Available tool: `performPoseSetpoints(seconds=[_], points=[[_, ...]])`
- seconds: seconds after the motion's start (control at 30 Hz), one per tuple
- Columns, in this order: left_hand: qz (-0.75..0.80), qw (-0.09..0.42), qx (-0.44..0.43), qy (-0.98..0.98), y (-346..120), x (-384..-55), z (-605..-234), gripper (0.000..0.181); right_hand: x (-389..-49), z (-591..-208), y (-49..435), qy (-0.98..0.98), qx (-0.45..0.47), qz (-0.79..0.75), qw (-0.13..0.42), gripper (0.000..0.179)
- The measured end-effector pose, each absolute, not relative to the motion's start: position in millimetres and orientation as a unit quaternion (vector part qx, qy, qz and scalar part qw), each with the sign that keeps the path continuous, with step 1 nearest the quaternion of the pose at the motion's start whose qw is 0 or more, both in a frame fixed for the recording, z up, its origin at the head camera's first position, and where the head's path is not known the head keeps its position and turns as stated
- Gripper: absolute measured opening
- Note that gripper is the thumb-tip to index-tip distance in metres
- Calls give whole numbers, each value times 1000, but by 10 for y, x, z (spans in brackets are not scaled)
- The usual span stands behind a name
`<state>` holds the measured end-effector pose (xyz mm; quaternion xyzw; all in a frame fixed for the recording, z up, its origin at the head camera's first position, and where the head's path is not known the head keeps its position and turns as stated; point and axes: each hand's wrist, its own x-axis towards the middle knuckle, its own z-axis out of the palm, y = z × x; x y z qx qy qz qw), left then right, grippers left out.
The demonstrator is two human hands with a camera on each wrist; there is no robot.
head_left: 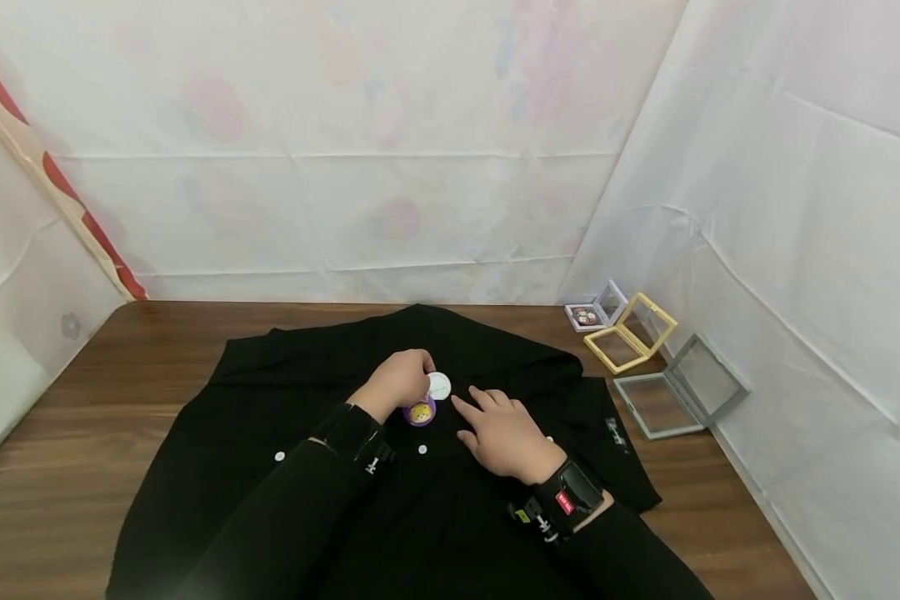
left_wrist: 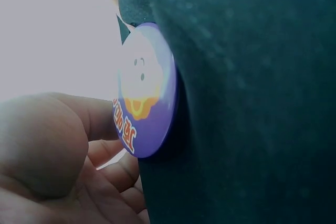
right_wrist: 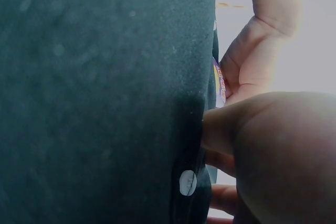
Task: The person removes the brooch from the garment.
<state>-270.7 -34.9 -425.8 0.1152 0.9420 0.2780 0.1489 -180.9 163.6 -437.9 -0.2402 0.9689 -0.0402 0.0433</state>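
A black buttoned shirt (head_left: 450, 500) lies spread over the wooden table. On its front are a purple round badge (head_left: 420, 412) with a yellow cartoon face and, just beyond, a white disc (head_left: 438, 386). My left hand (head_left: 397, 382) has curled fingers at the near-left edge of the white disc, above the purple badge. In the left wrist view the purple badge (left_wrist: 149, 93) overlaps the thumb tip. My right hand (head_left: 510, 437) rests on the shirt with its fingers spread, right of the badges. A white button (right_wrist: 188, 182) shows by it in the right wrist view.
Three opened clear-window frames stand at the right: a small lilac one (head_left: 596, 308) with a dark round item inside, a yellow one (head_left: 630, 335), and a grey one (head_left: 678, 392). White cloth (head_left: 330, 217) hangs along the back and sides of the table.
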Motion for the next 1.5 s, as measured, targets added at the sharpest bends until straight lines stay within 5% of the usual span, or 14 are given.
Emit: performPoseSetpoints(seconds=[0.67, 1.5], points=[[300, 75, 107, 945, -594, -2671, -4172, 4, -1841, -4345, 1665, 971, -231, -40, 43, 55], [514, 31, 102, 851, -687, -1950, -4227, 10, -1805, -4343, 1607, 971, -231, -40, 48, 54]])
